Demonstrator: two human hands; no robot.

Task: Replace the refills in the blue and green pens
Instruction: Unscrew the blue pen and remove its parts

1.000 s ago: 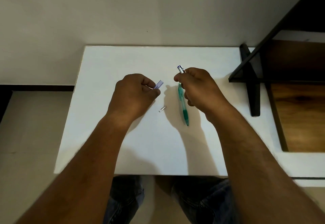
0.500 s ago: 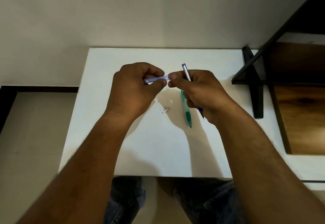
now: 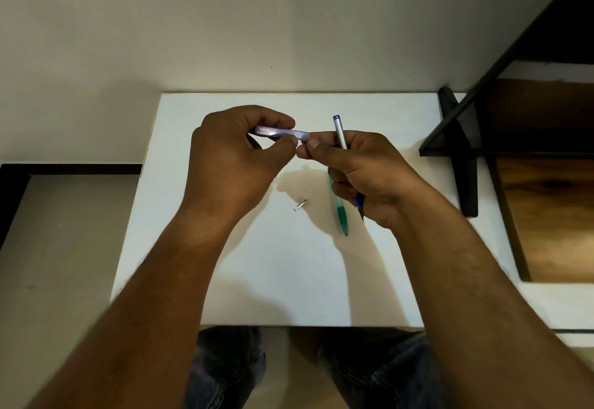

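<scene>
Above the white table (image 3: pixel 289 280), my left hand (image 3: pixel 231 158) grips a translucent blue pen barrel (image 3: pixel 279 132) lying horizontal. My right hand (image 3: pixel 363 174) pinches the barrel's right end with thumb and forefinger. The same hand also clamps a silver refill (image 3: pixel 340 132) with a blue cap that points up and away; a dark blue tip shows below the palm. The green pen (image 3: pixel 342 219) lies on the table under my right hand, partly hidden by it. A small silver pen part (image 3: pixel 301 205) lies on the table between my wrists.
A black shelf frame (image 3: pixel 463 151) with brown wooden boards (image 3: pixel 546 215) stands at the table's right side. The wall rises directly behind the table's far edge. My knees show below the near edge.
My hands rose and came together. The blue barrel in my left hand turned horizontal, and my right fingers closed on its end while still holding the refill.
</scene>
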